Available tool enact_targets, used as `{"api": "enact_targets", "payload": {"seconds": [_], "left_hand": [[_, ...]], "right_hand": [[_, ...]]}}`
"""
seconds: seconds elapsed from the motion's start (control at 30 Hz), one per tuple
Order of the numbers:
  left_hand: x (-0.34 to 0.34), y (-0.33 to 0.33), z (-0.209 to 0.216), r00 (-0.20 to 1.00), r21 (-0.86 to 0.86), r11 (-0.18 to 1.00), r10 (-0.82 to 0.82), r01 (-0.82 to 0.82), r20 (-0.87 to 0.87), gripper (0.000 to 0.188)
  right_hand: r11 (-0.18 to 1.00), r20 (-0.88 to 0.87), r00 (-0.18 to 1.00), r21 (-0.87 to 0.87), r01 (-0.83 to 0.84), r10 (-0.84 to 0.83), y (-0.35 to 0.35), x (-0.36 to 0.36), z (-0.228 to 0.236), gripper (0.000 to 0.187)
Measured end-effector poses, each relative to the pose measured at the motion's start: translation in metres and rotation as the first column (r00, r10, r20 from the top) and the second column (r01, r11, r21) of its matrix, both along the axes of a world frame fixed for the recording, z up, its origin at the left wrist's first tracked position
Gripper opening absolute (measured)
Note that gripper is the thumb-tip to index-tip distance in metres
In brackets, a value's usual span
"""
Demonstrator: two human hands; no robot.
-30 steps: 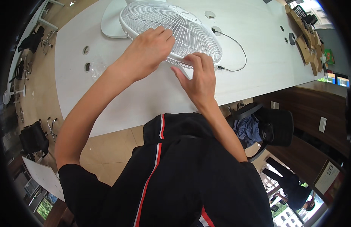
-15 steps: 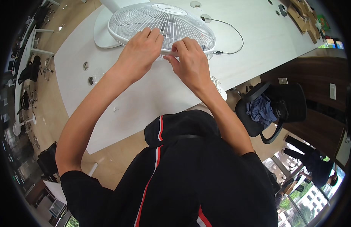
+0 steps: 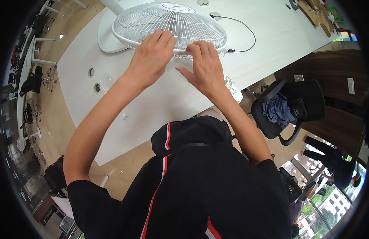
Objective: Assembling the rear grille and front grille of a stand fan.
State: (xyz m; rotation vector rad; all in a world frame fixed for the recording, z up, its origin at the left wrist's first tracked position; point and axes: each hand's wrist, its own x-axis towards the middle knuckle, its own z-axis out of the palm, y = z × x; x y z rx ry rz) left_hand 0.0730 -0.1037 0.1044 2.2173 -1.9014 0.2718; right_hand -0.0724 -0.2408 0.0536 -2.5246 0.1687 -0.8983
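Note:
A white fan (image 3: 174, 24) with a round wire guard lies tilted at the far side of the white table, its near rim facing me. My left hand (image 3: 153, 55) has its fingers curled over that rim; its thumb is hidden. Just to the right, the bent fingers of my right hand (image 3: 206, 65) touch the rim, while the thumb stands well apart below it. A dark cable (image 3: 251, 30) runs along the table at the fan's right.
The white table (image 3: 124, 99) bears a small white screw-like piece (image 3: 125, 116) and clear plastic (image 3: 107, 82). A white part (image 3: 232, 89) sits at the right edge. A black chair (image 3: 308, 99) holds blue cloth (image 3: 278, 109). Cardboard (image 3: 316, 16) lies far right; a person (image 3: 335, 169) stands beyond.
My right thumb has come away from the fan's rim and opened downward. My left hand has shifted slightly right along the rim.

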Motion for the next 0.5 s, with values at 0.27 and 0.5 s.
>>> {"api": "enact_targets", "payload": {"seconds": [0.27,0.5], "left_hand": [[-0.017,0.001,0.001,0.997,0.000,0.998,0.057,-0.057,-0.051,0.032],[-0.019,0.002,-0.003,0.997,-0.021,0.997,0.075,-0.075,-0.034,0.030]], "right_hand": [[1.000,0.017,1.000,-0.015,0.020,-0.020,-0.012,-0.001,-0.023,0.055],[0.999,0.009,1.000,0.035,0.021,-0.021,-0.013,0.003,-0.024,0.050]]}}
